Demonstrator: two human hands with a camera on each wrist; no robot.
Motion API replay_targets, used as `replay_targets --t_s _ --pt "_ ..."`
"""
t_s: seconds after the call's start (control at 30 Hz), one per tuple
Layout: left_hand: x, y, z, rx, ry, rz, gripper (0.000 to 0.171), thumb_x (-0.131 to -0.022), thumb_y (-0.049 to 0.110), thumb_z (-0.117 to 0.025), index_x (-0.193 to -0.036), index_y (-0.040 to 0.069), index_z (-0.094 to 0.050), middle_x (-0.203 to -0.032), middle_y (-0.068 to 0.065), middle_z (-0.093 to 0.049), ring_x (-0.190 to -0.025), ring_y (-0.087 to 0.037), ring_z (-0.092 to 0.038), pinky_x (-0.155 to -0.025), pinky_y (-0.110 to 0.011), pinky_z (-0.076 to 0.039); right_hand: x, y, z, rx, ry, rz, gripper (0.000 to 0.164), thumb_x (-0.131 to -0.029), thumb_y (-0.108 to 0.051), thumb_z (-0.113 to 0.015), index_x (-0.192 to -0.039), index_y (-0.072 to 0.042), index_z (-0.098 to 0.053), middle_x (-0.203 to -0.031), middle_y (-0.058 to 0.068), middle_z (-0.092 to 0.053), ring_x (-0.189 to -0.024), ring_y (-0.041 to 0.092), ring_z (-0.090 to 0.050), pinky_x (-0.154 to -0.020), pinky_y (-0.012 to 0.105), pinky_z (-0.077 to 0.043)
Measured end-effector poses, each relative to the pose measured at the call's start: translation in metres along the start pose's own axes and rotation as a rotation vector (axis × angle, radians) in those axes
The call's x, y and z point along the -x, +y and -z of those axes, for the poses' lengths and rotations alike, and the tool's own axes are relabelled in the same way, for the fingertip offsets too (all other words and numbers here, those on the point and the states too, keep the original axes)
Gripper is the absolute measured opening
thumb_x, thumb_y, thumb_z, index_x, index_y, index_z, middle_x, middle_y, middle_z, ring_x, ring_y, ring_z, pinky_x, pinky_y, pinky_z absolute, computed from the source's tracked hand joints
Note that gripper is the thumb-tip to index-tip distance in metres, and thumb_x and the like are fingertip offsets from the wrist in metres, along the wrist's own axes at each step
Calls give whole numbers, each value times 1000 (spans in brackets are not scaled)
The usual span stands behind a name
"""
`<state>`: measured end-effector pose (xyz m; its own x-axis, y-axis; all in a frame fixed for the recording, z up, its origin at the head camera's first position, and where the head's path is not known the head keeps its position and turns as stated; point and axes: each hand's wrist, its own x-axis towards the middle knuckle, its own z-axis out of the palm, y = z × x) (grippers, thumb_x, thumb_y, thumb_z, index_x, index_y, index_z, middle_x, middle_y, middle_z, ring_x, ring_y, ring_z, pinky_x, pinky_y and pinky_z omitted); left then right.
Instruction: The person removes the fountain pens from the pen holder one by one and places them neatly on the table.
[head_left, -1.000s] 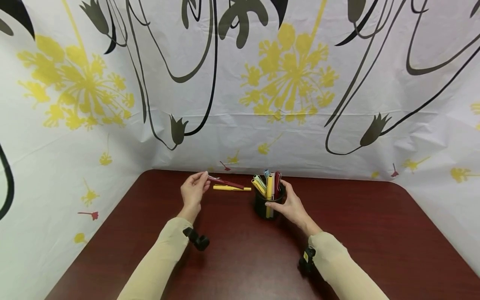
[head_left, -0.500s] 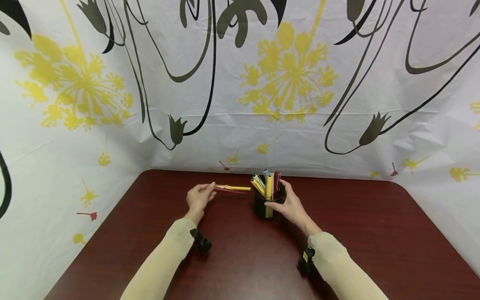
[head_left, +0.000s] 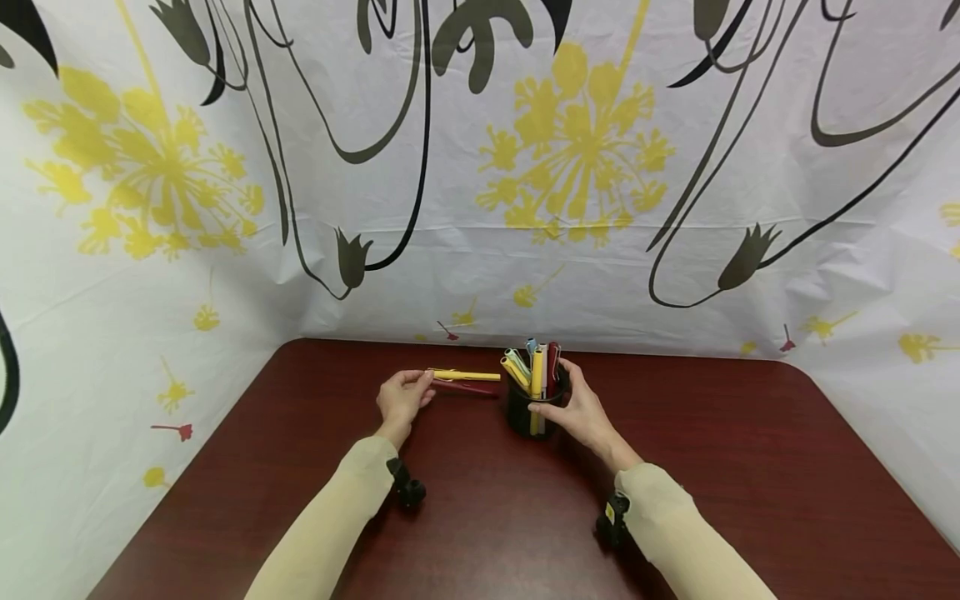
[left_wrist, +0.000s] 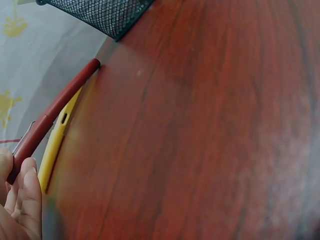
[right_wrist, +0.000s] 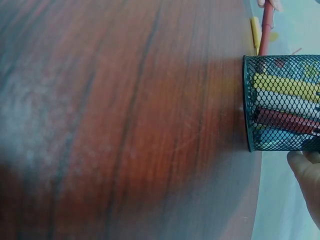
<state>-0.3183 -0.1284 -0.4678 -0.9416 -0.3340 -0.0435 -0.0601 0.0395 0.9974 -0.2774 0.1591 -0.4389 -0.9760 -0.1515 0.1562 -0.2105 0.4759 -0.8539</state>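
Just left of centre in the head view, the left hand (head_left: 401, 398) pinches a red pen (left_wrist: 48, 116) between thumb and fingers by its clip end, the other end pointing right. The pen lies directly below and roughly alongside a yellow pen (head_left: 468, 377) on the dark red-brown table (head_left: 480, 517); whether it touches the tabletop along its length cannot be told. Right of centre, the right hand (head_left: 581, 412) grips a black mesh pen cup (head_left: 517, 417), thumb in front and fingers around the far right side. The cup stands upright with several pens and markers in it. The step in hand looks like setting the red pen beside the yellow one, with the cup steadied meanwhile. The next move would then call for bringing the pen flat and easing the pinch without nudging the yellow pen, while the cup stays upright.
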Motion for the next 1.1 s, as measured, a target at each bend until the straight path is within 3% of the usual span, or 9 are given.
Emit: replay_targets --t_s 0.33,0.5,0.67,0.9,1.1 --pt "1 -3 4 -120 -31 -58 25 -84 19 -72 -101 1 -69 -94 -19 -71 -68 -17 -70 -60 -22 -56 1 -2 1 -4 2 9 90 -78 -25 -77 -146 -7 -21 -144 21 -36 -119 34 -48 -89 46 -46" --pt "1 -5 5 -245 -62 -143 26 -85 23 -72 -99 1 -70 -89 -17 -72 -68 -19 -70 -60 -23 -56 2 -3 1 -3 -2 4 91 -78 -26 -77 -146 -7 -20 -146 21 -33 -125 35 -44 -93 51 -43" --pt "-2 -6 6 -335 -69 -212 25 -85 26 -71 -96 4 -72 -86 -14 -72 -69 -18 -70 -62 -25 -57 1 -2 0 4 -3 1 91 -78 -27 -77 -147 -8 -20 -147 20 -33 -121 34 -46 -90 48 -44" --pt "-3 -3 12 -375 -74 -188 24 -84 26 -72 -95 5 -71 -86 -15 -72 -69 -19 -70 -61 -26 -57 0 -1 1 -1 -10 -3 91 -78 -28 -77 -147 -8 -20 -147 20 -32 -123 35 -45 -91 50 -44" --pt "-6 0 14 -426 -116 -165 24 -85 28 -71 -95 6 -71 -85 -13 -71 -69 -17 -69 -62 -26 -57 0 -1 1 -3 -11 0 91 -78 -27 -77 -147 -8 -20 -147 20 -33 -125 35 -44 -93 51 -44"
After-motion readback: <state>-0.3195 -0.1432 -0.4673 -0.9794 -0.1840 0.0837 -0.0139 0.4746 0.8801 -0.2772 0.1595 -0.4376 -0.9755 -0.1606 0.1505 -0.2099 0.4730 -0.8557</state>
